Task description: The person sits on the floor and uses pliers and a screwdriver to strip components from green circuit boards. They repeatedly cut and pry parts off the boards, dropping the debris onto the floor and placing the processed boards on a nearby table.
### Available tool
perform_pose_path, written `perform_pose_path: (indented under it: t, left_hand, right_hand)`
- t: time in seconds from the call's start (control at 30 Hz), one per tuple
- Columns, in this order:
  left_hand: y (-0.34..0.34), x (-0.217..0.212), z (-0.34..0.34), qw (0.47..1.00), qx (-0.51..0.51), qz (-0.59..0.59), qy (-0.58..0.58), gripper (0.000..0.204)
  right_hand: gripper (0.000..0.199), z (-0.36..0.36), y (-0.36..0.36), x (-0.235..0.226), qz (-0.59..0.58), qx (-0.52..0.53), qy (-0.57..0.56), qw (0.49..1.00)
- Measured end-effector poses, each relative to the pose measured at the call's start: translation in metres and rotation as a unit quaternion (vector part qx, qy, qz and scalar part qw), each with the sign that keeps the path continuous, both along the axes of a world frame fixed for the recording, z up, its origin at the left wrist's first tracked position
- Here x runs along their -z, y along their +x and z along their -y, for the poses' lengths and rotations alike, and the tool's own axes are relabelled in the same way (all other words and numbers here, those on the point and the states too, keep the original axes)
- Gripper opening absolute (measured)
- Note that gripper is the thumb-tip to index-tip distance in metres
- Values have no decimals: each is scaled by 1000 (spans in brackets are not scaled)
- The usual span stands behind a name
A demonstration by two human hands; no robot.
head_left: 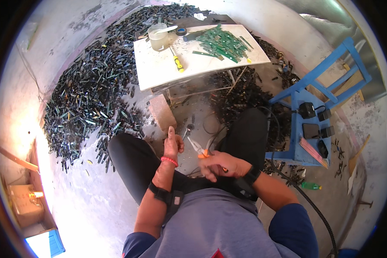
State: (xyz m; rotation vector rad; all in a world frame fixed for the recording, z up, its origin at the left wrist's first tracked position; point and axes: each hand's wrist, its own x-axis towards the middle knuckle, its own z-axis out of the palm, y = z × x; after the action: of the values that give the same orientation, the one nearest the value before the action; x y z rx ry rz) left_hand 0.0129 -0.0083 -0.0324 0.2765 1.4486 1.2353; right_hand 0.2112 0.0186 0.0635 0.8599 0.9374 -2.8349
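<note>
My right hand is closed around pliers with orange handles. Their metal jaws point up and left, toward my left hand. A small dark round piece shows just beyond the jaw tips; whether they touch it I cannot tell. My left hand, with a red bead bracelet at its wrist, is raised between my knees. One finger stretches upward, the others bend loosely, and nothing shows in them. Past that hand a pinkish brick-like block lies on the floor.
A white-topped table ahead bears green strips, a screwdriver, a cloudy container and tape. Dark strips heap on the floor at left. A blue chair with black adapters stands right, near a black cable.
</note>
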Motion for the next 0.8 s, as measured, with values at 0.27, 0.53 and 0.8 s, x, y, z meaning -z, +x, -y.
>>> perform_pose_path:
  t: [0.27,0.53,0.8]
  left_hand:
    - [8,-18,-2,997,20,-78,14,70]
    - [8,-19,0,998,42,15,40,45]
    - [9,-20,-1,996,32,38,75,45]
  right_hand:
    - [22,22,3,10,-31,-18,-114,993]
    - [22,19,-9,18,6,68,-30,997]
    - [22,7,-12,15,12,62,-24,998]
